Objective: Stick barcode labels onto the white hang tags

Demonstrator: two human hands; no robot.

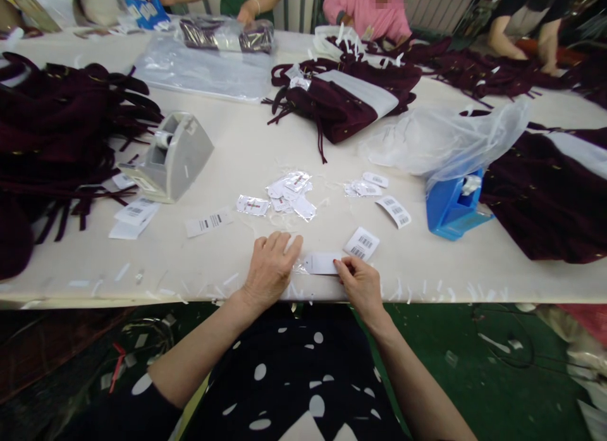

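My right hand (pixel 361 285) pinches the right end of a white hang tag (pixel 322 264) between thumb and finger, near the table's front edge. At the tag's other end lies a small bit of clear plastic (pixel 300 265). My left hand (pixel 271 267) rests beside that plastic with its fingers curled together; what they hold, if anything, is hidden. Just behind my right hand is a barcode sticker sheet (pixel 361 243). A pile of white tags (pixel 291 193) sits farther back, with a smaller group of tags (pixel 366 185) to its right.
A grey tape dispenser (pixel 183 159) stands left, a blue one (pixel 450 207) right under clear plastic bags (pixel 427 140). Dark maroon bags (pixel 61 131) are heaped left; another maroon bag (pixel 332 105) lies ahead. Co-workers' hands (pixel 247 12) are at the far side. Tape scraps line the front edge.
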